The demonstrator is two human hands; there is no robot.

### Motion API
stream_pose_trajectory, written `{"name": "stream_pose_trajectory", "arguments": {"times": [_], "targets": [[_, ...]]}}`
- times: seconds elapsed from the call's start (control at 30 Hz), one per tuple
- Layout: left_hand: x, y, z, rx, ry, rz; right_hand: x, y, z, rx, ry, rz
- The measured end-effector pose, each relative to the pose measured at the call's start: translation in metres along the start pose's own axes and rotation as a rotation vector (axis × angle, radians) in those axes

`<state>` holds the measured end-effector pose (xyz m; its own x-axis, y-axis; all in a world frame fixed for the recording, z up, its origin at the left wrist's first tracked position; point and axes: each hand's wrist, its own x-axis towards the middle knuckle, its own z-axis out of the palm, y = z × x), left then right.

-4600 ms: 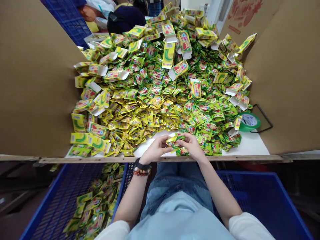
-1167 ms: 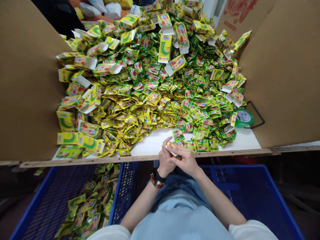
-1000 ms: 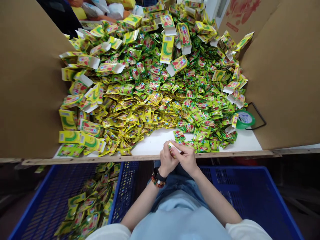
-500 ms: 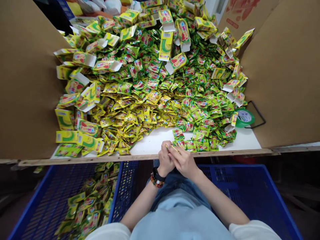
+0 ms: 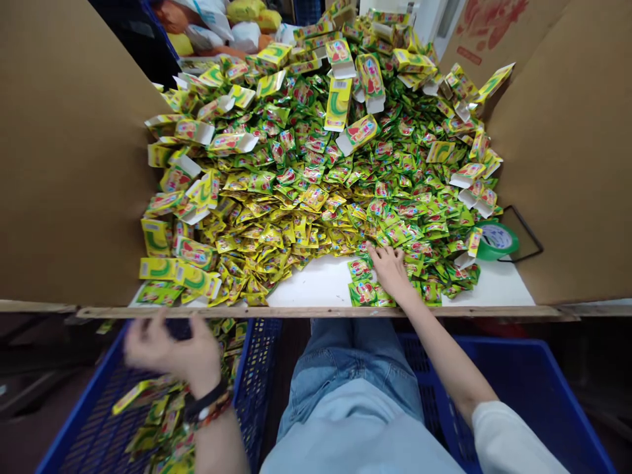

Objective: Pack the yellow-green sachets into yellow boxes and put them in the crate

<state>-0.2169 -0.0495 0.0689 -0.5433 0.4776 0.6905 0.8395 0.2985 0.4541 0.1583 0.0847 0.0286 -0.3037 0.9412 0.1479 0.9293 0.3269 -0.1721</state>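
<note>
the hands have just parted. half a second ago they were closed together round something small and yellow; now the left hand (image 5: 172,349) is out over the left blue crate (image 5: 259,355), smeared with motion, fingers spread and, as far as i can see, gripping nothing. just below it a yellow box (image 5: 131,396) shows, blurred too, over or on the heaped boxes (image 5: 172,424) in that crate. i can't tell whether it is dropping or has landed, but i'd judge it's the one the hands had between them.

the right hand (image 5: 390,266) has gone the other way, fingertips down among the green packets (image 5: 363,293) at the near side of the pile. whether they're pinching one i can't tell from here. a few packets lie flat just beside that hand, with bare white table (image 5: 316,283) to the left and yellow packets (image 5: 269,237) banked behind.

to me this reads as one box finished and let go, the right hand already back at the packets. plenty remains: flap-open boxes (image 5: 194,253) lie along the pile's left side, untouched by either hand, and a roll of green tape (image 5: 495,239) sits off to the right.
</note>
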Motion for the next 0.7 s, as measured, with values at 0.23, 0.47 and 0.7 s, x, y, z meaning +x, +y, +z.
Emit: {"name": "stream_pose_trajectory", "arguments": {"times": [0.23,0.47,0.7], "targets": [[0.015,0.141,0.117,-0.159,-0.514,0.310,-0.008,0.000,0.007,0.436,0.139,0.165],[0.034,0.158,0.145,-0.051,-0.530,0.266,-0.025,0.000,-0.007,1.137,0.158,0.324],[-0.010,0.166,0.103,-0.657,-0.731,0.156,-0.031,-0.009,-0.027,1.046,0.149,0.108]]}}
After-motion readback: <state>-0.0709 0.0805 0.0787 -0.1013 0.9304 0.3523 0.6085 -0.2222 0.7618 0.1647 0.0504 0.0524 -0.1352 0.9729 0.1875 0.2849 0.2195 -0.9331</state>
